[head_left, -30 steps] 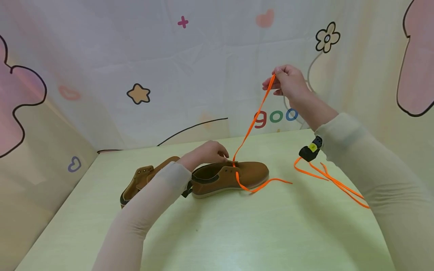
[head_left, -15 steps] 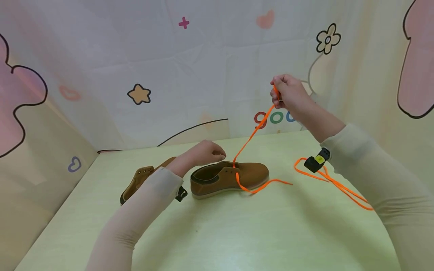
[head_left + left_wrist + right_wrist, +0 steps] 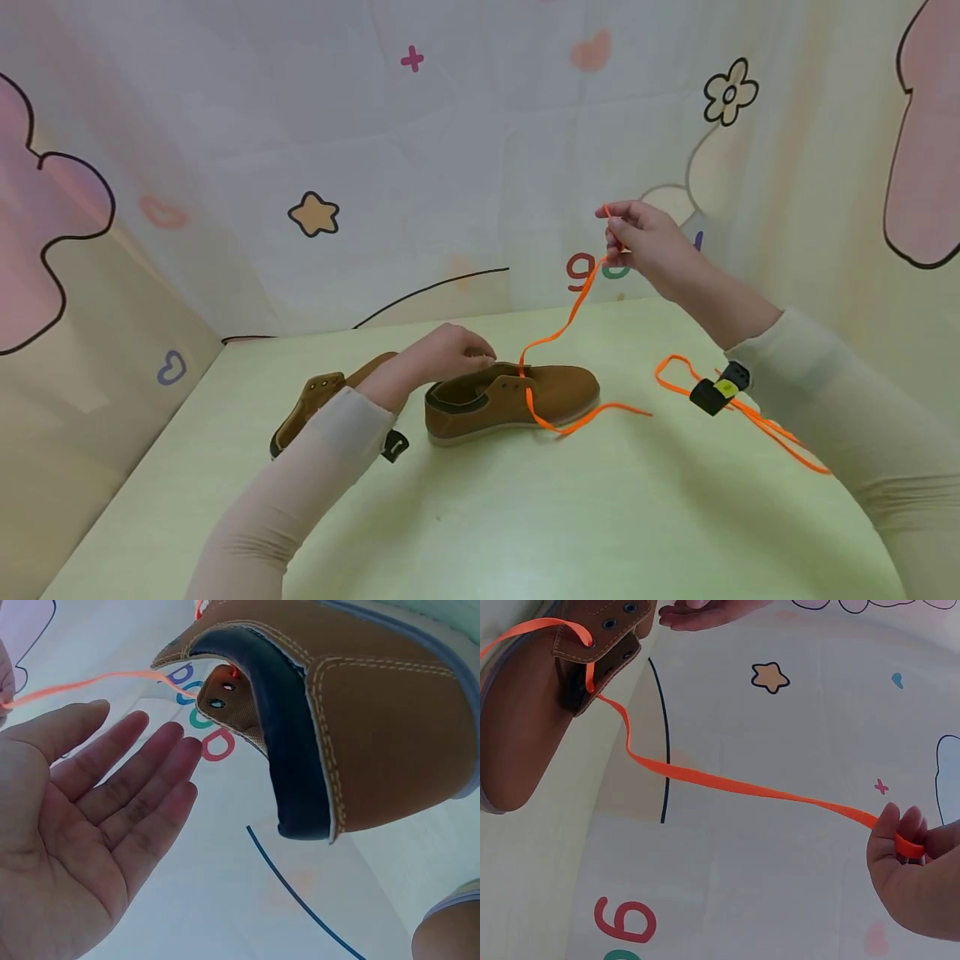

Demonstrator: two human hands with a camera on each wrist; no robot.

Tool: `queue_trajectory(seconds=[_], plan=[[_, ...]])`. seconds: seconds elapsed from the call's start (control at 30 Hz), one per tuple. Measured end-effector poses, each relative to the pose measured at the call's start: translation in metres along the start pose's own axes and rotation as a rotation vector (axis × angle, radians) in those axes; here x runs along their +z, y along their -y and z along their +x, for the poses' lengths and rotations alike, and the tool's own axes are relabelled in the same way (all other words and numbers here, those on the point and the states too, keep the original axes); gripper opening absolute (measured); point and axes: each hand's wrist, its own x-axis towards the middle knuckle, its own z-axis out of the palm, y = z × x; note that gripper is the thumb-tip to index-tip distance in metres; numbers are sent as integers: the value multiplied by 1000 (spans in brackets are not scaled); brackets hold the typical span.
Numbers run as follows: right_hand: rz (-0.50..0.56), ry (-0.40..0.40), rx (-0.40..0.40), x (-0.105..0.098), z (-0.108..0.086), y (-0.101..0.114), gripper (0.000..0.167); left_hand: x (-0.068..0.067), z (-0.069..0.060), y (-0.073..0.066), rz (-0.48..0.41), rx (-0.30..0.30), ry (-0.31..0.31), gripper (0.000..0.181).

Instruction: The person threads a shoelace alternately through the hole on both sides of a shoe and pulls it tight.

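Note:
A brown shoe [image 3: 558, 392] stands on the table, its toe toward the right in the head view. An orange shoelace [image 3: 574, 310] passes through its front eyelets; one end trails onto the table beside the toe. My right hand [image 3: 652, 242] is raised to the right above the shoe and pinches the other end. Between hand and eyelets the lace [image 3: 720, 782] bends with some slack. My left hand [image 3: 446, 354] is by the shoe opening, holding nothing. In the left wrist view this hand [image 3: 97, 802] shows its palm, fingers loosely extended, apart from the shoe's heel [image 3: 390, 735].
A second brown shoe [image 3: 311, 404] lies behind my left forearm, partly hidden. Another orange shoelace [image 3: 780, 437] lies looped on the table [image 3: 525, 517] at right, near my right sleeve. A printed curtain [image 3: 450, 167] hangs behind the table. Each wrist wears a small black camera [image 3: 720, 389].
My right hand has come down and slightly right with the lace end, and the taut lace now sags. My left hand has drawn back a little to the left, away from the shoe's tongue.

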Motion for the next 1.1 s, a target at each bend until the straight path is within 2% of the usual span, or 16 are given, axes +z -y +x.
queue_trajectory(seconds=[0.2,0.37,0.57,0.7,0.9,1.1], plan=[[-65,-23,-47,1,-17,-3,32,-1,-5,-4,-20,-21,-14,28],[-121,-12,-46,3,-29,-7,18,0,-8,-9,-45,-45,-24,27],[-127,10,-75,5,-38,-15,14,6,-11,-11,-64,-60,-24,28],[-169,6,-92,10,-42,-24,15,13,-12,-11,-91,-72,-37,27],[-290,64,-64,31,-51,-54,25,28,-12,-13,-143,-98,-79,27],[-368,170,-59,69,-57,-98,17,39,-11,-16,-149,-97,-142,26]])
